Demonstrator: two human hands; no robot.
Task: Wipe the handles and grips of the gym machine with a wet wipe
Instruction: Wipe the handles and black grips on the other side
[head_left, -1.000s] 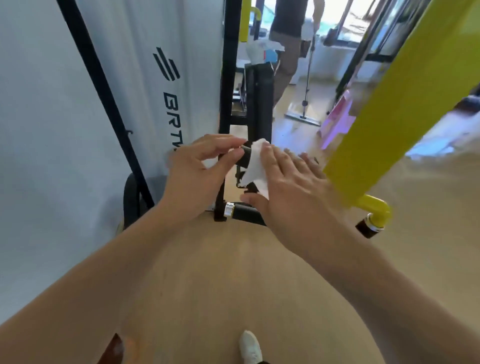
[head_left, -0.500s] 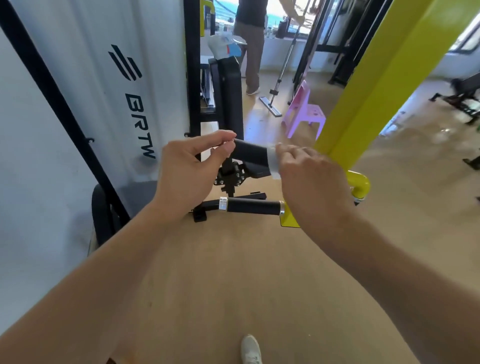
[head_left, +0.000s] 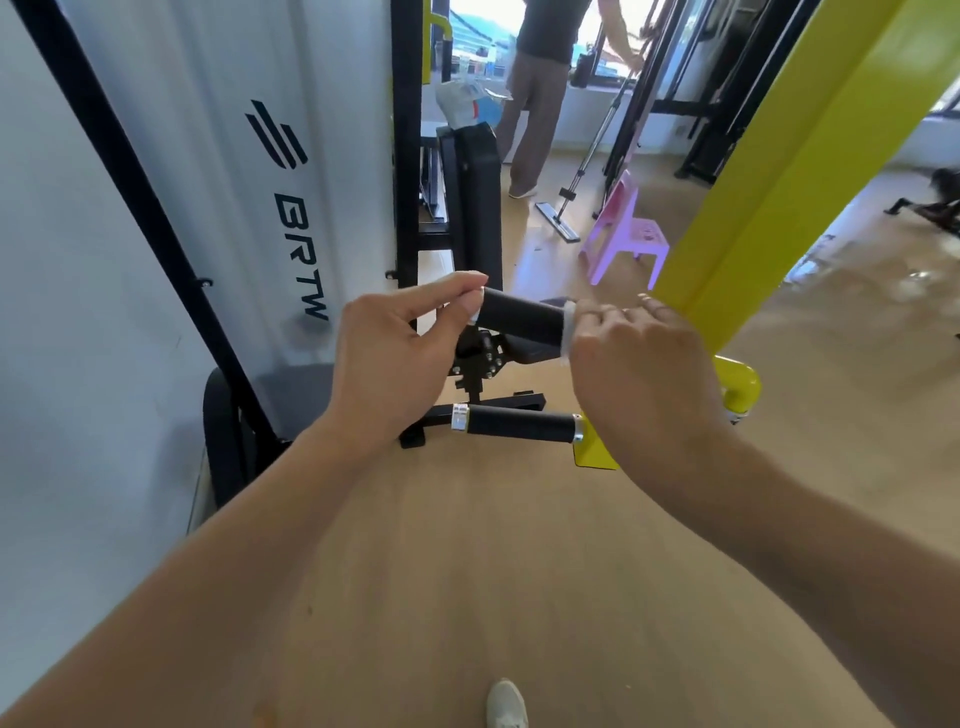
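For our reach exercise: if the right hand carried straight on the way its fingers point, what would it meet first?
Probably the yellow post. The right hand holds the wipe at the upper grip's end, fingers pointing up and away; the post looks just beyond the fingertips, though depth is unclear.

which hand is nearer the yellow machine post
Right. The right hand sits right beside the yellow machine post, fingertips nearly touching it; the left hand is farther off, at the black foam grip's other end.

Black foam grip, horizontal, wipe-edged
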